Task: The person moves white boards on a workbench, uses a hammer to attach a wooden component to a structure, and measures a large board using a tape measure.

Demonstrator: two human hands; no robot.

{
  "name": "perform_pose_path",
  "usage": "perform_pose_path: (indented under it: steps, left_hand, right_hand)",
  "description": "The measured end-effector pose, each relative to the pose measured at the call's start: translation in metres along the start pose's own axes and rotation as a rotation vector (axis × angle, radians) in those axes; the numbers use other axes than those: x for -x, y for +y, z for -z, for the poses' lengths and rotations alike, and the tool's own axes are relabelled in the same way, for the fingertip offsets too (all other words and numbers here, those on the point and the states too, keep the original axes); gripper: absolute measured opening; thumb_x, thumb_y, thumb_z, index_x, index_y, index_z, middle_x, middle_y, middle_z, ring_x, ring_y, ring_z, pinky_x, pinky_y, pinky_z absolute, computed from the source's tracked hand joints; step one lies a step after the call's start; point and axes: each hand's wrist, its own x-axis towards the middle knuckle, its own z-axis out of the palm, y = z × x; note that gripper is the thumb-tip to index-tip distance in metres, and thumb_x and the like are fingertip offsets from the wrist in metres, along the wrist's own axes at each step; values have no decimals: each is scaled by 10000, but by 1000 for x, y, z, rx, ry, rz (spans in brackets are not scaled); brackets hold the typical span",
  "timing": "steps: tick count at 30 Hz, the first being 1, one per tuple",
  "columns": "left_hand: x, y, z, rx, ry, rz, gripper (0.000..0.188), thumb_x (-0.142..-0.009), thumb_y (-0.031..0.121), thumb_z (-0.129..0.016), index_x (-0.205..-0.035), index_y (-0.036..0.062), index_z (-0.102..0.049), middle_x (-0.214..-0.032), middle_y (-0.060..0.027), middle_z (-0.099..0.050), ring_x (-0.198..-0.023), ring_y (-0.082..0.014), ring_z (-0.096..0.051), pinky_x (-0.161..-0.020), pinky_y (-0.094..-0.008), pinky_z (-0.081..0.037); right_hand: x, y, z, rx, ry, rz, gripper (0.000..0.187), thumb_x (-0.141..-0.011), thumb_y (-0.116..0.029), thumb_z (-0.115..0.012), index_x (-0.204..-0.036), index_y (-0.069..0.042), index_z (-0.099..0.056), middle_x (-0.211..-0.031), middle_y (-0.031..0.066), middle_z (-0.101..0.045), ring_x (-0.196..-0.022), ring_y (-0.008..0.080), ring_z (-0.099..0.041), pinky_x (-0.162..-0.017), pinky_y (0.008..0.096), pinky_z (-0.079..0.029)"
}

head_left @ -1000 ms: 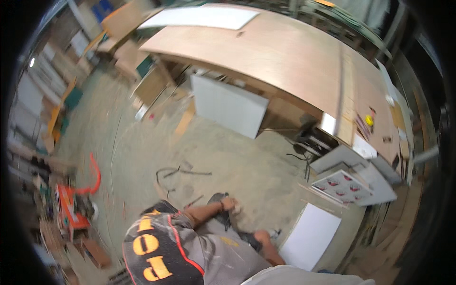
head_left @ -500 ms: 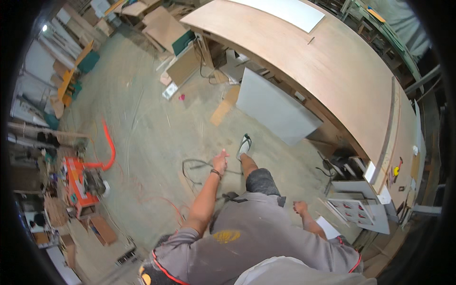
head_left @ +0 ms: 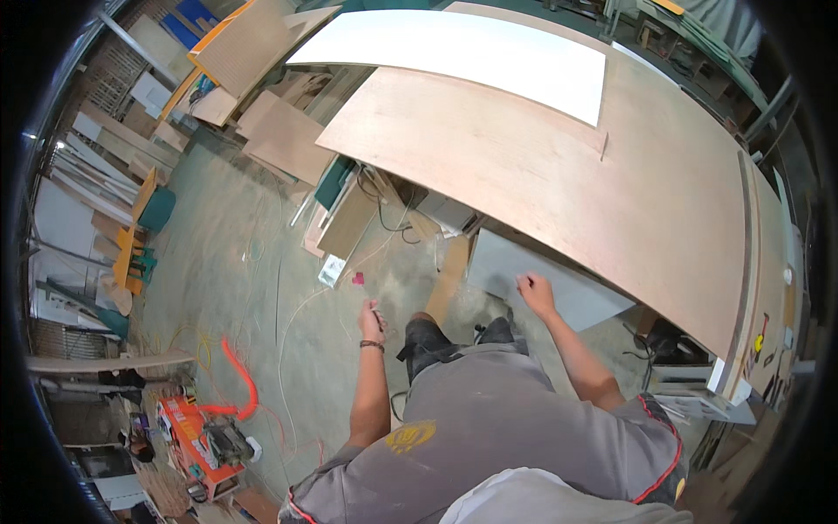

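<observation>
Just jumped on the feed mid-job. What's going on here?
A person is beside a large wooden table. Their left hand shows above the floor, fingers curled; whether it holds something small is unclear. The right hand, also curled, shows in front of a grey panel by the table's edge. A white sheet lies on the tabletop.
</observation>
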Motion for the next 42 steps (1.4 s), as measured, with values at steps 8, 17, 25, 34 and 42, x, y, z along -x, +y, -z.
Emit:
perform_pose_path:
  steps: [8,17,25,34,42]
  left_hand:
    - [-234,320,-124,320,-137,-297,325,-1043,408,-506,-1053,108,-630,-540,74,-375,-418,-59,-354,-393,-215,-296]
    - [-550,610,-384,66,-601,-196,753,-1000,468,-602,-1493,-24,-317,-1085,-111,-548,-955,-208,-594,-921,-344,-537]
    - [-700,638,-604,-78,-567,122,891,-1015,642,-448,-1560,-29,-232,-1469,-183,-455,-1264,-311,-542,-1025,-285,-461]
    - [-741,619,-674,-374,-473,3,843,-1048,603,-245,-1475,-116,-345,-1485,-222,-480,-1297,-383,-533,-986,-411,-527]
    - [-721,621,-669,-280,-582,166,630,-1066,428,-282,-1387,-93,-430,-1423,-229,-526,-1310,-399,-521,-1098,-499,-477]
  right_hand:
    - [-265,-196,-88,-247,114,-15,303,-934,-291,-642,-980,-8,-739,-824,130,-731,-764,200,-686,-731,346,-531]
    - [-457,-311,-219,30,466,-453,405,-846,-460,-776,-896,-65,-706,-876,49,-718,-847,185,-676,-763,324,-521]
    - [-477,-308,-221,190,567,-694,429,-650,-490,-871,-767,-131,-666,-828,33,-686,-825,229,-663,-698,427,-473]
    - [-479,-308,-232,227,620,-765,408,-633,-480,-873,-759,-151,-665,-839,21,-688,-881,256,-668,-695,437,-466]
    - [-478,-301,-245,97,690,-893,349,-682,-458,-845,-867,-192,-715,-981,69,-670,-1045,297,-618,-906,498,-484]
